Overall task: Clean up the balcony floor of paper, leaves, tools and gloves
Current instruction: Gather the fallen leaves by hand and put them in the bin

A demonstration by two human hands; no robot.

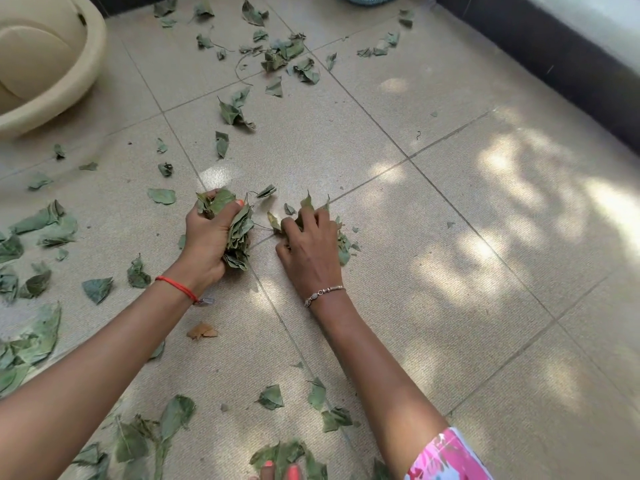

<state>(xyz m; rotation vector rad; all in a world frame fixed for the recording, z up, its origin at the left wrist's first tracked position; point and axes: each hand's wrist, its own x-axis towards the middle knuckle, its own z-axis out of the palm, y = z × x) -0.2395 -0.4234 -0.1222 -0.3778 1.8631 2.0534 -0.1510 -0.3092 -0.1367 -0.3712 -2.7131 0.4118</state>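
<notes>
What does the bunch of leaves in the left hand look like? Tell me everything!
The bunch of leaves is dull green, dry-looking and crumpled, many leaves stacked together. The left hand grips it, fingers curled round, leaves poking out above and below. It is held low over the tiled floor; whether it touches cannot be told.

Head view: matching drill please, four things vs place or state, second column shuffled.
1. left hand
2. right hand
3. beige tub
4. brown leaf

A. top left corner of the view
B. rests on a leaf pile
C. lies by itself on the floor
D. grips a bunch of leaves

Pairs: 1-D, 2-B, 3-A, 4-C.
</notes>
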